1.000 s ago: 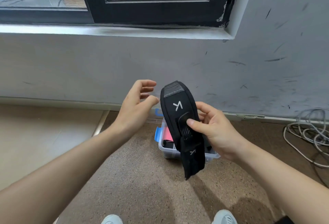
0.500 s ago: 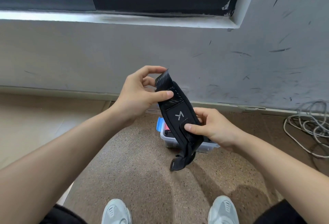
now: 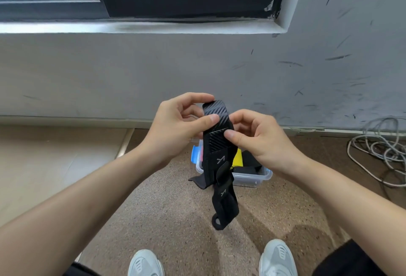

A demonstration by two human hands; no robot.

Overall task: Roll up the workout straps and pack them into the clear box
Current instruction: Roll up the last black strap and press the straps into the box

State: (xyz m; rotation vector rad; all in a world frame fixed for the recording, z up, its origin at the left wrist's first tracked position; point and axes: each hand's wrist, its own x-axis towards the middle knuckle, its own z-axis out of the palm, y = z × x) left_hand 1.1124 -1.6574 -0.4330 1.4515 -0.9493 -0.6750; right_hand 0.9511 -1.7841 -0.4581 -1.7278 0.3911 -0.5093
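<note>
A black workout strap (image 3: 219, 161) with a ribbed end and small white logos hangs in the air in front of me. My left hand (image 3: 175, 128) pinches its ribbed top end between thumb and fingers. My right hand (image 3: 261, 139) grips the same end just below, thumb on the front face. The strap's tail dangles down to a loop near the floor. Behind and under it the clear box (image 3: 252, 177) stands on the floor, holding black, yellow and pink items; the strap hides part of it.
A blue lid or clip (image 3: 195, 155) shows at the box's left side. A grey wall and window sill rise close behind. Coiled white cables (image 3: 382, 150) lie on the floor at right. My two grey shoes (image 3: 146, 263) stand at the bottom edge.
My right hand has moved up from the strap's middle to its ribbed top end, beside my left hand. The strap now hangs straighter, its tail lower.
</note>
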